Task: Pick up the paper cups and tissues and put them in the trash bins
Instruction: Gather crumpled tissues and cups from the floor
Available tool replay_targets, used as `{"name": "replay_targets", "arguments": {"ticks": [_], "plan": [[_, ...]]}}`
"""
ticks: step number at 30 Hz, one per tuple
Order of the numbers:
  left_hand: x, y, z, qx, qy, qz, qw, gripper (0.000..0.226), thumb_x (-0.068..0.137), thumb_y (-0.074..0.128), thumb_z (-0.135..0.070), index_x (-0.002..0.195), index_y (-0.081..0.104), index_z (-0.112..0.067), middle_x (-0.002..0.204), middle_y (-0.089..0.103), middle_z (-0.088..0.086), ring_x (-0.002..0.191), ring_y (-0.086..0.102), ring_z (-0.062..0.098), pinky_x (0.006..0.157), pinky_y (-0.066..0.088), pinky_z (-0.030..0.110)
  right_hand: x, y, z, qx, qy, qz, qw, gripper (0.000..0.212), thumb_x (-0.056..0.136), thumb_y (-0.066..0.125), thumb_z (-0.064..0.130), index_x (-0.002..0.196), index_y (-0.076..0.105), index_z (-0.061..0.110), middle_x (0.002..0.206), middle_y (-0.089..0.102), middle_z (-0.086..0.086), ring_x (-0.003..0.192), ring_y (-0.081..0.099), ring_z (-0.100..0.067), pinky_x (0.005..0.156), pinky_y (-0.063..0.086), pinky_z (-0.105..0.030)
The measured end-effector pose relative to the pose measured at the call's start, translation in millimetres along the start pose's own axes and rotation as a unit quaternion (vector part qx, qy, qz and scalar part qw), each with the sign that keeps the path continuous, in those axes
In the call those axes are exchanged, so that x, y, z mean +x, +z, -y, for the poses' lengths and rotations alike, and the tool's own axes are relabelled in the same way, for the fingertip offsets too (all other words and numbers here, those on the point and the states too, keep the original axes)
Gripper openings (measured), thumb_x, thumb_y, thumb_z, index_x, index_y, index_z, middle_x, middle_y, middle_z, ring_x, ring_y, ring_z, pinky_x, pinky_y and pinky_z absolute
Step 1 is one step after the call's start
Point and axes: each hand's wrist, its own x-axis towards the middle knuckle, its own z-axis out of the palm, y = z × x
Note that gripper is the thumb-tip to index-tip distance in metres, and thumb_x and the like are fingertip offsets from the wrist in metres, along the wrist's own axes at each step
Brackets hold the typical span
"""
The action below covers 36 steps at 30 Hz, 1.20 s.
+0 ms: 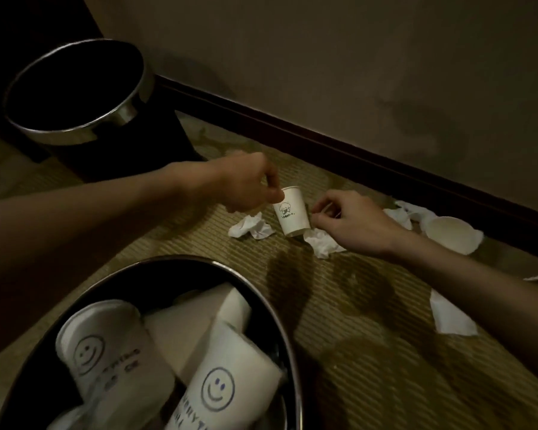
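Left hand (246, 184) pinching cartoon-printed paper cup (292, 214) by rim, right hand (351, 221) curling over tissue (322, 245), grip unclear, smiley-face cups (218, 389) lying in bin (294, 383).

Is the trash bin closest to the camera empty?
No, the near trash bin holds several white paper cups printed with smiley faces.

Bare forearms (112, 218); left hand (246, 181), right hand (351, 221).
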Motion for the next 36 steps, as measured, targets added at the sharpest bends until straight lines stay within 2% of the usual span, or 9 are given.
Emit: {"name": "replay_targets", "arguments": {"ticks": [3, 9, 14, 19, 23, 26, 28, 32, 36], "plan": [[43, 18, 8, -0.022, -0.037, 0.004, 0.999, 0.033, 0.094, 0.061, -0.039, 0.123, 0.056, -0.023, 0.081, 0.067, 0.003, 0.059, 0.068, 0.017, 0.039, 0.047, 0.021, 29, 15, -19, 0.023, 0.031, 0.021, 0.999, 0.027, 0.093, 0.059, 0.038, 0.116, 0.061, 0.023, 0.096, 0.064, 0.010, 0.089, 0.061, -0.009, 0.080, 0.051, -0.033], [94, 50, 23, -0.060, -0.086, 0.068, 0.992, 0.058, 0.095, 0.058, -0.036, 0.146, 0.032, -0.025, 0.089, 0.063, 0.003, 0.062, 0.068, 0.016, 0.042, 0.049, 0.022, 66, 45, -39, 0.080, 0.064, 0.046, 0.994, 0.050, 0.091, 0.063, 0.038, 0.136, 0.046, 0.021, 0.117, 0.055, 0.005, 0.105, 0.056, -0.016, 0.084, 0.047, -0.032], [106, 60, 24, -0.038, -0.077, 0.107, 0.991, 0.025, 0.102, 0.046, -0.029, 0.125, 0.048, -0.019, 0.094, 0.067, 0.007, 0.073, 0.070, 0.020, 0.049, 0.053, 0.029, 72, 57, -50, 0.124, 0.081, 0.060, 0.987, 0.031, 0.088, 0.066, 0.037, 0.111, 0.047, 0.027, 0.110, 0.060, 0.001, 0.101, 0.061, -0.021, 0.089, 0.053, -0.047], [104, 52, 18, -0.073, 0.000, 0.085, 0.994, 0.020, 0.104, 0.045, -0.026, 0.086, 0.056, -0.024, 0.081, 0.068, 0.002, 0.068, 0.067, 0.016, 0.059, 0.056, 0.034, 71, 57, -51, 0.191, 0.096, 0.037, 0.976, 0.075, 0.074, 0.077, 0.049, 0.130, 0.033, 0.024, 0.119, 0.058, 0.001, 0.103, 0.061, -0.020, 0.086, 0.054, -0.044], [95, 45, 22, -0.195, 0.004, 0.084, 0.977, 0.016, 0.101, 0.051, -0.033, 0.091, 0.062, -0.026, 0.071, 0.072, -0.007, 0.060, 0.066, 0.005, 0.049, 0.051, 0.021, 70, 54, -55, 0.208, 0.108, -0.004, 0.972, 0.095, 0.069, 0.080, 0.049, 0.142, 0.024, 0.023, 0.119, 0.047, 0.005, 0.108, 0.056, -0.021, 0.089, 0.053, -0.044], [96, 51, 40, -0.231, -0.043, 0.022, 0.972, 0.014, 0.094, 0.058, -0.046, 0.096, 0.060, -0.033, 0.076, 0.070, -0.001, 0.056, 0.064, 0.003, 0.043, 0.046, 0.018, 70, 49, -61, 0.232, 0.115, -0.006, 0.966, 0.086, 0.075, 0.076, 0.049, 0.143, 0.029, 0.022, 0.117, 0.051, 0.005, 0.096, 0.059, -0.014, 0.076, 0.053, -0.035], [96, 59, 56, -0.135, -0.088, -0.006, 0.987, 0.021, 0.093, 0.057, -0.048, 0.108, 0.056, -0.033, 0.095, 0.068, 0.000, 0.069, 0.066, 0.006, 0.043, 0.045, 0.018, 69, 44, -67, 0.262, 0.137, -0.009, 0.955, 0.077, 0.077, 0.073, 0.051, 0.139, 0.037, 0.023, 0.113, 0.057, 0.006, 0.088, 0.062, -0.010, 0.065, 0.052, -0.030], [98, 85, 74, -0.068, -0.143, 0.117, 0.980, 0.049, 0.092, 0.058, -0.048, 0.138, 0.041, -0.043, 0.125, 0.049, 0.000, 0.105, 0.056, 0.024, 0.047, 0.051, 0.024, 63, 30, -76, 0.419, 0.205, -0.001, 0.884, 0.051, 0.082, 0.067, 0.047, 0.122, 0.056, 0.016, 0.096, 0.071, -0.007, 0.074, 0.071, -0.022, 0.057, 0.056, -0.034], [102, 100, 70, 0.033, -0.072, 0.071, 0.994, 0.049, 0.086, 0.067, -0.049, 0.127, 0.052, -0.028, 0.116, 0.057, -0.002, 0.106, 0.052, 0.017, 0.077, 0.045, 0.031, 58, 18, -88, 0.452, 0.205, 0.003, 0.868, 0.043, 0.085, 0.062, 0.048, 0.115, 0.060, 0.017, 0.096, 0.073, -0.008, 0.081, 0.073, -0.019, 0.066, 0.059, -0.033]]}}
